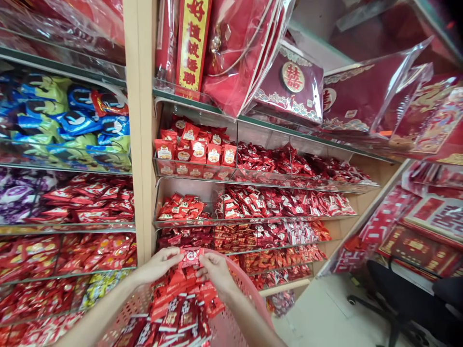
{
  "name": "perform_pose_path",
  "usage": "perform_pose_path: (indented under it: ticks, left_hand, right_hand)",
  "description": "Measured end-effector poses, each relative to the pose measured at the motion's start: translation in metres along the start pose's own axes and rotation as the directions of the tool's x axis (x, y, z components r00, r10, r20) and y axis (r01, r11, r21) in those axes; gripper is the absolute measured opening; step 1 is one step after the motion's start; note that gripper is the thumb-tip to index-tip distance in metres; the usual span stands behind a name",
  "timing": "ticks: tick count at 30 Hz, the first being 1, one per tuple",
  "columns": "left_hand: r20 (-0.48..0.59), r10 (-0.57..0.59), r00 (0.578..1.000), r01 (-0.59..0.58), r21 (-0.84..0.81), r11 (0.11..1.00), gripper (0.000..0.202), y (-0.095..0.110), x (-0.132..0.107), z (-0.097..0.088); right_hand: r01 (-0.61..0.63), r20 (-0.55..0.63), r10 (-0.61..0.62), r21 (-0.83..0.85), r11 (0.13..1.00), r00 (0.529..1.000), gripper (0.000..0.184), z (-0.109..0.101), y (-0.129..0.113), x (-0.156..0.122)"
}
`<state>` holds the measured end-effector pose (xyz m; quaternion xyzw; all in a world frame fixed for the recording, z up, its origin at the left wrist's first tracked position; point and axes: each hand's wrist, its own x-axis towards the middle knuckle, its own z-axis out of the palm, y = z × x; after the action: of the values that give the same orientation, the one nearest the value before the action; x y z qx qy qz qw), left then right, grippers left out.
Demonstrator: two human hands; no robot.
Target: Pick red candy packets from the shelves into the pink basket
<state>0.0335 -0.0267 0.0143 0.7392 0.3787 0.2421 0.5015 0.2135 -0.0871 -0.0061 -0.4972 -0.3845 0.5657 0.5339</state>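
"Being pinched up there: one red packet [191, 257], just above the pink basket [249, 294]."
"By which side?"
"Both: left grip [159, 265] and right grip [217, 274] are clamped on its ends, so it's kept spread flat."

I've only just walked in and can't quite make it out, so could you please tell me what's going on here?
A person is pinching a small red packet between their left hand and right hand, just above a pink plastic basket. The basket is heaped with similar red packets. Beside them, clear-fronted shelves hold more red packets.
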Motion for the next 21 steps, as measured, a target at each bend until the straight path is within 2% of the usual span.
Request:
perform_pose_path:
  ticks: [5,11,21]
  left_hand:
    - [0.061,0.069,0.996,-0.074,0.068,0.995,0.041,-0.004,0.003,0.000]
    - [0.076,0.087,0.993,-0.093,0.092,0.991,0.038,0.004,0.009,0.003]
    - [0.139,0.048,0.989,-0.062,0.098,0.993,0.042,0.009,0.030,0.017]
  right_hand:
    - [0.048,-0.092,-0.054,-0.060,0.997,0.994,0.055,0.001,0.000,0.001]
    - [0.121,-0.135,-0.136,-0.117,0.986,0.981,0.056,-0.003,0.001,0.002]
    - [0.124,-0.149,-0.150,-0.174,0.977,0.977,0.057,-0.034,-0.001,0.004]
